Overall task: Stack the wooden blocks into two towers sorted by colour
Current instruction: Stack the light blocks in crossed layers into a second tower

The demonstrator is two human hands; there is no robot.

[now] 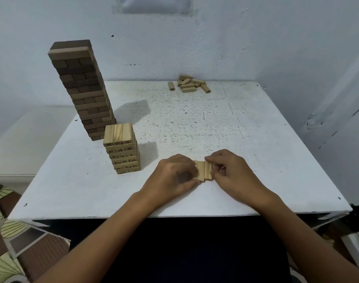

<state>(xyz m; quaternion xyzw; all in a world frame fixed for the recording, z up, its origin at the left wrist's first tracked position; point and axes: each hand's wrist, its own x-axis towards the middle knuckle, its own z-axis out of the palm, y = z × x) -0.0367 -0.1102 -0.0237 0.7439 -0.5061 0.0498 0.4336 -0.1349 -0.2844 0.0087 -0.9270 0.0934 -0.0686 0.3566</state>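
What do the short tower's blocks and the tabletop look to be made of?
Short tower: pale unvarnished-looking wood; grain lines show on the top blocks, dark numbers are printed on the ends. Tabletop: a white, matte board, speckled with small dark pits or flecks; possibly painted wood or foam board, the look leaves it open.

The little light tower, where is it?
In the head view, the short light tower stands on the left half of the white table, just in front of the tall dark tower and to the left of the left hand.
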